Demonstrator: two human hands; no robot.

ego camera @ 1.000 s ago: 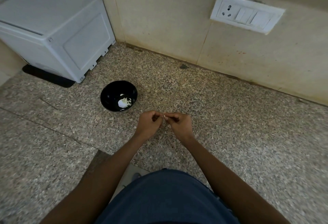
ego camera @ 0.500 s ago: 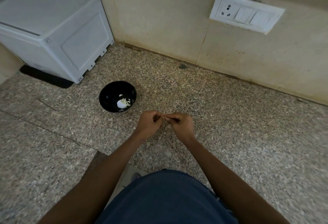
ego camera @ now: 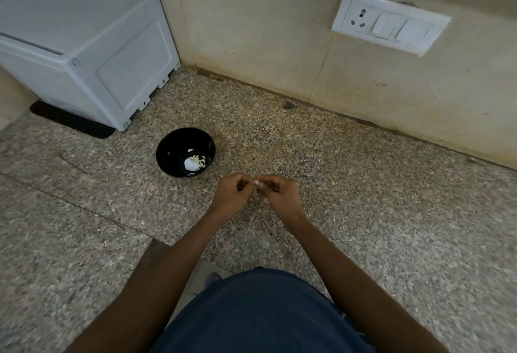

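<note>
Well left of the round black bowl point(ego camera: 169, 156) sat the white plastic box point(ego camera: 84, 44), untouched. The bowl held the same little heap of white peeled bits point(ego camera: 193, 162); nothing had been added in the last second. Just right of the bowl, the left hand point(ego camera: 230, 194) and the right hand point(ego camera: 282, 196) had stayed knuckle to knuckle above the speckled granite table point(ego camera: 363, 198). Each pinched one end of a small pale piece point(ego camera: 256, 183), too small to identify. Barely anything had shifted, so I judged the peeling unfinished. Far right of the bowl, up the wall, was the white switch plate point(ego camera: 390, 25).
</note>
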